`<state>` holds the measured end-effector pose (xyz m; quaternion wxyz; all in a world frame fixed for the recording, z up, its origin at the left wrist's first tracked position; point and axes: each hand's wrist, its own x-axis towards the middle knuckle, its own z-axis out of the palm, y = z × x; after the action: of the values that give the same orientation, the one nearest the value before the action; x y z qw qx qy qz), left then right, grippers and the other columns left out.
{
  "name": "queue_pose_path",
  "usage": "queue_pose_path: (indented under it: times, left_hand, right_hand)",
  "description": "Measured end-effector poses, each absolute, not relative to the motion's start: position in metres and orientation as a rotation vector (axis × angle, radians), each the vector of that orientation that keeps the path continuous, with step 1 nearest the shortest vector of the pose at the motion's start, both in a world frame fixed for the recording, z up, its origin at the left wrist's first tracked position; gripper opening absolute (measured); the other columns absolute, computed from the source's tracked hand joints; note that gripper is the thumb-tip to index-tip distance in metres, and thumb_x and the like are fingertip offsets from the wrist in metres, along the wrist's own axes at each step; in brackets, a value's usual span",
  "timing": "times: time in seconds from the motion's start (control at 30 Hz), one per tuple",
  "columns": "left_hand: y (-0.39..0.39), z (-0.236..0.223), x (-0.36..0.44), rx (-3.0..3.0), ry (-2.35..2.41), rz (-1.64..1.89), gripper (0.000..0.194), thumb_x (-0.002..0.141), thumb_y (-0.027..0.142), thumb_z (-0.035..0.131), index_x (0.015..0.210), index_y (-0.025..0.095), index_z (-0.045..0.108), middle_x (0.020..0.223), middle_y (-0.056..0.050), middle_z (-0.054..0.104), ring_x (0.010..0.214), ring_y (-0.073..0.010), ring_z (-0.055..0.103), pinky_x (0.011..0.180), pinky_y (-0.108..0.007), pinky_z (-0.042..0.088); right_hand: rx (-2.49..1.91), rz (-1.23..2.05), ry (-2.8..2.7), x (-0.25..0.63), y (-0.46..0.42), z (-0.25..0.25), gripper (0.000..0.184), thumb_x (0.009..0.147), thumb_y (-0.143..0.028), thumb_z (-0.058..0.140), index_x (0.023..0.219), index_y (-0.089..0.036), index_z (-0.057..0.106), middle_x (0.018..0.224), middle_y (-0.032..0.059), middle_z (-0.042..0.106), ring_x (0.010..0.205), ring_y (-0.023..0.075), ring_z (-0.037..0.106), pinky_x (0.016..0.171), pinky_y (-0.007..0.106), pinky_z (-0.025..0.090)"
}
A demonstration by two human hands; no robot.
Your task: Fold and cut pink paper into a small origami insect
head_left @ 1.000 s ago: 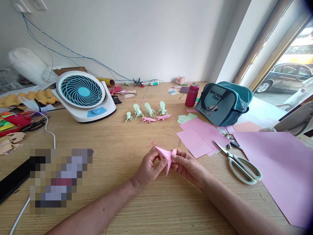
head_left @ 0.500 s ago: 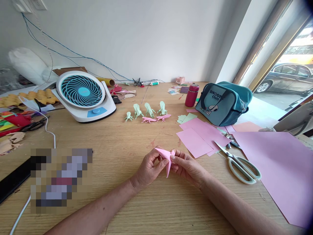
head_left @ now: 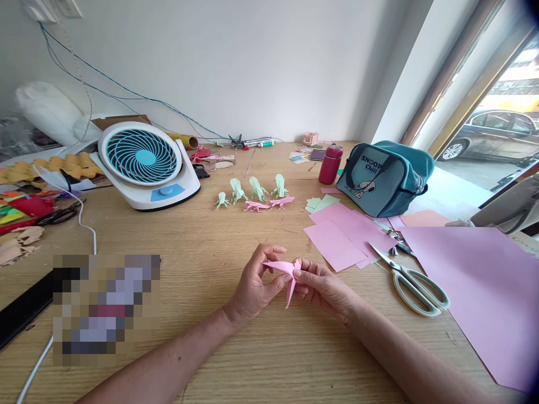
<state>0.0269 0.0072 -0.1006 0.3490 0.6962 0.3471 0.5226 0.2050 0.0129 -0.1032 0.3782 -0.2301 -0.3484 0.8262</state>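
Note:
A pink folded origami piece [head_left: 283, 267] with long pointed flaps is between my two hands, just above the wooden table. My right hand [head_left: 318, 280] pinches its centre between thumb and fingers. The thumb of my left hand [head_left: 259, 280] presses on the piece near its middle, while the left index finger is lifted over the flap that points left. Another narrow flap hangs down toward me. Behind my left fingers, part of the paper is hidden. Farther back stand several pale green origami insects [head_left: 257, 189] and two pink ones [head_left: 281, 202].
Scissors [head_left: 415, 286] lie to the right beside pink paper sheets [head_left: 332, 244] and a large pink sheet [head_left: 488, 292]. A blue bag [head_left: 379, 179] and a red bottle [head_left: 330, 164] stand behind them. At the left are a white fan [head_left: 145, 163] and a cable [head_left: 90, 227].
My left index finger has lifted and straightened away from the left flap. That flap's tip has dropped slightly and moved left. My right hand keeps its pinch.

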Motion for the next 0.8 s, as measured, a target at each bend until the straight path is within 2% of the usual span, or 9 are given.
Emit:
queue_pose_path:
  times: [0.07,0.13,0.37,0.53,0.8]
  left_hand:
    - [0.007,-0.097,0.027,1.898,0.888,1.396,0.014,0.083,0.019,0.068,0.096,0.019,0.062,0.106,-0.007,0.059,0.103,-0.0208,0.057,0.091,-0.033,0.047]
    - [0.007,-0.093,0.028,1.959,0.890,1.427,0.006,0.083,0.015,0.067,0.086,0.019,0.063,0.102,-0.007,0.062,0.103,-0.0209,0.059,0.093,-0.035,0.047]
    - [0.004,-0.088,0.028,2.091,0.923,1.488,0.012,0.082,0.008,0.066,0.085,0.020,0.066,0.083,-0.002,0.067,0.082,-0.0157,0.063,0.077,-0.028,0.052]
    - [0.004,-0.085,0.027,2.149,0.954,1.459,0.015,0.083,0.006,0.064,0.088,0.019,0.070,0.083,-0.003,0.067,0.078,-0.0143,0.065,0.072,-0.025,0.052]
    - [0.004,-0.093,0.026,2.229,1.007,1.448,0.015,0.084,0.006,0.061,0.086,0.019,0.067,0.082,-0.003,0.064,0.077,-0.0137,0.063,0.071,-0.024,0.052]
  right_hand:
    - [-0.588,2.113,-0.902,0.205,0.013,-0.104,0.030,0.073,-0.034,0.085,0.078,-0.017,0.060,0.062,-0.0049,0.053,0.053,0.0063,0.039,0.053,0.020,0.030]
    - [-0.586,2.112,-0.909,0.205,0.012,-0.103,0.029,0.074,-0.034,0.084,0.079,-0.018,0.061,0.062,-0.0048,0.052,0.054,0.0067,0.039,0.054,0.020,0.031]
    - [-0.640,2.089,-0.897,0.203,0.012,-0.101,0.031,0.071,-0.034,0.086,0.087,-0.019,0.065,0.071,-0.0040,0.055,0.058,0.0074,0.042,0.057,0.020,0.035]
    - [-0.609,2.059,-0.962,0.205,0.014,-0.106,0.027,0.076,-0.033,0.082,0.095,-0.019,0.069,0.077,-0.0026,0.056,0.062,0.0074,0.043,0.059,0.019,0.035]
    - [-0.667,1.984,-1.047,0.204,0.015,-0.107,0.027,0.075,-0.038,0.082,0.090,-0.021,0.069,0.080,-0.0021,0.058,0.063,0.0084,0.045,0.059,0.021,0.036]
